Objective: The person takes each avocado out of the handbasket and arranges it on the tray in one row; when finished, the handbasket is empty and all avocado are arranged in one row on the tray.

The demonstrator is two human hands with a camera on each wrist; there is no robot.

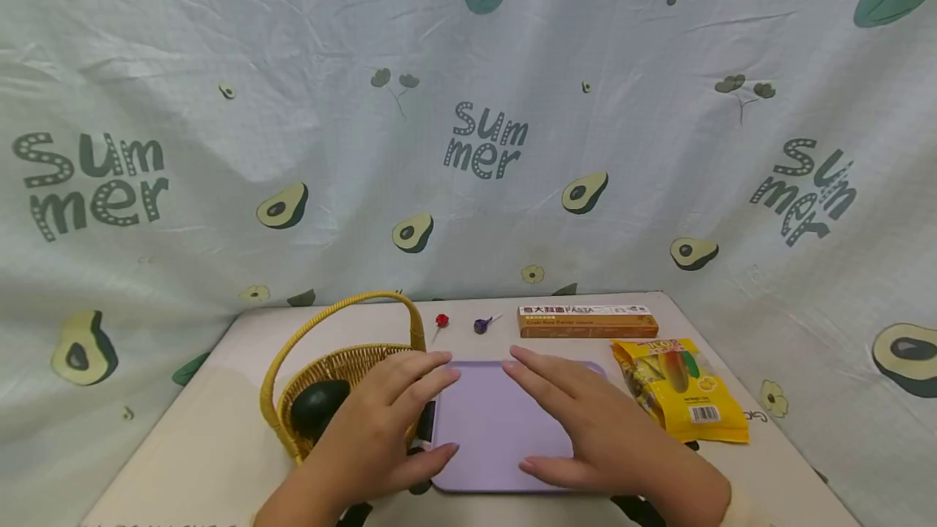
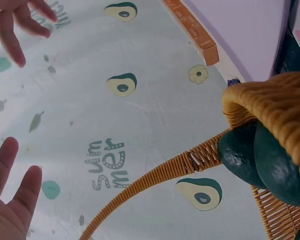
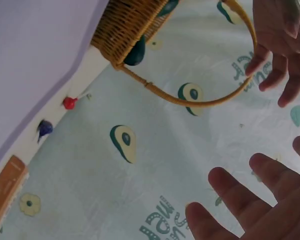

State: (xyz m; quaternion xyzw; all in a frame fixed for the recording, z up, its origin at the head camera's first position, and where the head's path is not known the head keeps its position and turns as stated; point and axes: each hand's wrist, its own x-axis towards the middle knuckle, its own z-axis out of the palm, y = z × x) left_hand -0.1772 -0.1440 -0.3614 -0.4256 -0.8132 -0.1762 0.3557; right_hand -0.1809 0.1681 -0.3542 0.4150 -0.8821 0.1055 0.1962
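Both your hands are flat over the lilac rectangular plastic tray lying on the beige tabletop in front of you. Your left hand sits at the tray's left edge, fingers straight and loosely spread, thumb lying along the near left corner, nothing pinched. Your right hand rests on the tray's right half, fingers straight and close together, pointing to the far edge, thumb near the front edge, nothing gripped. Just left of the tray, touching your left hand's side, stands the yellow woven wicker basket with a hoop handle, dark green avocado inside; the left wrist view shows dark green fruit against the basket wall. Behind the tray: red lollipop, purple lollipop, then the long orange pasta box. Right of the tray, near your right hand but apart, lies the yellow snack bag. Avocado-print "Summer" cloth backdrop hangs behind.
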